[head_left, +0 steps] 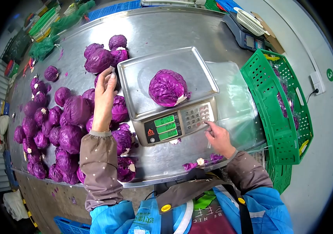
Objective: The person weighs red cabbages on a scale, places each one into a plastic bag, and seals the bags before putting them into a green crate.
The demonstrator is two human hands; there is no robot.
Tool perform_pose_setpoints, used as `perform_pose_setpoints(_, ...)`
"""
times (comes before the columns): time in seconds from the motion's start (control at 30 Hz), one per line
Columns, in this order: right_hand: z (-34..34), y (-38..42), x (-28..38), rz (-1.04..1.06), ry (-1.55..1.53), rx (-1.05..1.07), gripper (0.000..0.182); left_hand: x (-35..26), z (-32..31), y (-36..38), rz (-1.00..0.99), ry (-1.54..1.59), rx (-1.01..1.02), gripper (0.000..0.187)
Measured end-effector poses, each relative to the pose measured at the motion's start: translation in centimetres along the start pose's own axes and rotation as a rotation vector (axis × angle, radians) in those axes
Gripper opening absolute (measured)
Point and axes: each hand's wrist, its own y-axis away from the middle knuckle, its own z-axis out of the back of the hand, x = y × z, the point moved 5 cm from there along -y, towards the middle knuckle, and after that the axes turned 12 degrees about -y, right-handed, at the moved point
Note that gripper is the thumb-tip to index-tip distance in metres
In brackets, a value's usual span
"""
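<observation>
A purple cabbage [168, 88] rests on the metal tray of a digital scale [137, 109], whose green displays are lit. My right hand [219, 138] has its index finger at the edge of the number keypad [197, 116], the other fingers curled in. A thin pale sliver shows below them, too small to name. Beside the tray's left edge, my left hand [106, 91] is raised with its fingers drawn together. Something small and pale shows at its fingertips, and I cannot make it out. Loose purple cabbages [76, 110] lie around and under my left forearm.
The metal table [155, 35] bears clear plastic bags [230, 101] right of the scale and leaf scraps [201, 161] near its front edge. A green crate [269, 128] with wrapped cabbages stands at right. Another scale [246, 37] sits at the back right.
</observation>
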Motion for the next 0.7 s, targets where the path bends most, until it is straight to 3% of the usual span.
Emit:
perform_pose_setpoints(0.33,2.0,-3.3,1.1,-0.064,-0.159,-0.066,0.035,1.2,1.2,0.4,-0.006,0.025,-0.018,0.042)
perform_pose_setpoints(0.5,2.4,-5.7,1.6,0.016,-0.469,-0.06,0.035,1.4,1.2,0.3,0.004,0.016,0.005,0.043)
perform_pose_setpoints(0.7,3.3,-9.0,4.7,-0.099,-0.649,-0.018,0.034,2.0,-0.5,0.0,0.007,0.13,0.096,0.042)
